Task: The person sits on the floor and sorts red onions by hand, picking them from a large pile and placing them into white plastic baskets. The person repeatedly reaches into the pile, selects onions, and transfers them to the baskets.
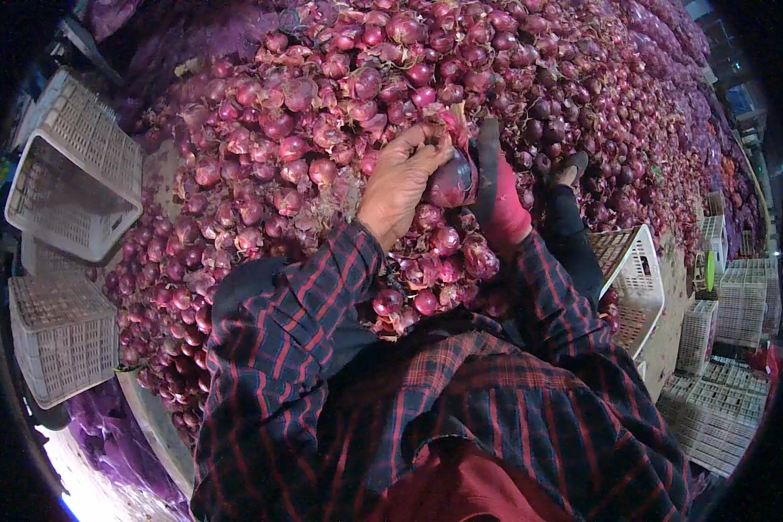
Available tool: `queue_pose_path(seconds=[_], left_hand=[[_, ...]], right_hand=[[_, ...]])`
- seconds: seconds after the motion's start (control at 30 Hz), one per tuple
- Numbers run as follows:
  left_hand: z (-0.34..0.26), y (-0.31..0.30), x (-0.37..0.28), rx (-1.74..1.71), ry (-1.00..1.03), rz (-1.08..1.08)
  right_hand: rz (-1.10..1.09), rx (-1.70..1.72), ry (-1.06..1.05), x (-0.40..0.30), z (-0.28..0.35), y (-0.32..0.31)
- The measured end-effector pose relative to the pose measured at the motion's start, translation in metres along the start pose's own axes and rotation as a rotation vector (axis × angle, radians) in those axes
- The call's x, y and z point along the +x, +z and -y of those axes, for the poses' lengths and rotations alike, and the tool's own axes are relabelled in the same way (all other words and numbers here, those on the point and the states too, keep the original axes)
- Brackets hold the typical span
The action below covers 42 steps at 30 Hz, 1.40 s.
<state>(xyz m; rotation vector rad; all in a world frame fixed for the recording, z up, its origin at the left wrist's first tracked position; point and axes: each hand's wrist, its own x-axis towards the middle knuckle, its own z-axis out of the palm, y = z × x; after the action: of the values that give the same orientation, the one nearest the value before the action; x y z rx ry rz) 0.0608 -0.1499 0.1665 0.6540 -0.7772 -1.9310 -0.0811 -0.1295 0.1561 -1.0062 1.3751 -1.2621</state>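
My left hand (406, 176), bare, pinches the loose papery skin near the top of a large red onion (449, 183). On the onion's other side is my right hand (499, 189), in a pink and dark grey work glove, its fingers upright against the bulb. The onion is held between both hands, its dry neck and peeling skin pointing away from me. What the gloved fingers do behind the onion is partly hidden. Beneath and around the hands spreads a large heap of red onions (293, 147) with loose skins.
Plastic crates stand at the left, one tipped (78, 169) and another below it (65, 336). A white crate (633, 287) lies on its side by my right leg. Stacked crates (744, 303) stand at the far right. Purple mesh sacks (665, 39) border the heap.
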Motion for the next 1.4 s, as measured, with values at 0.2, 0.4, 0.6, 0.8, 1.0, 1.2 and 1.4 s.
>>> queue_pose_path(seconds=[0.2, 0.4, 0.6, 0.8, 1.0, 1.2, 1.4], left_hand=[[0.0, 0.0, 0.001, 0.061, 0.059, -0.19], [0.002, 0.001, -0.001, 0.082, 0.075, -0.298], [0.003, -0.009, 0.002, 0.056, -0.062, -0.246], [0.0, -0.013, 0.007, 0.072, 0.081, -0.292], [-0.009, 0.002, -0.013, 0.486, 0.159, -0.265], [-0.011, -0.001, -0.012, 0.323, 0.272, -0.166], [-0.011, -0.004, -0.012, 0.199, 0.278, -0.212]], right_hand=[[-0.056, -0.085, -0.062, 0.007, -0.023, 0.011], [-0.089, -0.335, -0.127, -0.002, -0.001, 0.022], [-0.089, -0.649, -0.398, 0.004, -0.026, 0.004], [0.021, -0.366, -0.208, -0.015, 0.042, 0.032], [-0.053, -0.448, -0.346, -0.004, 0.043, 0.028], [-0.088, -0.253, -0.224, -0.009, 0.048, 0.032], [-0.33, 0.229, -0.196, -0.004, 0.044, 0.033]])
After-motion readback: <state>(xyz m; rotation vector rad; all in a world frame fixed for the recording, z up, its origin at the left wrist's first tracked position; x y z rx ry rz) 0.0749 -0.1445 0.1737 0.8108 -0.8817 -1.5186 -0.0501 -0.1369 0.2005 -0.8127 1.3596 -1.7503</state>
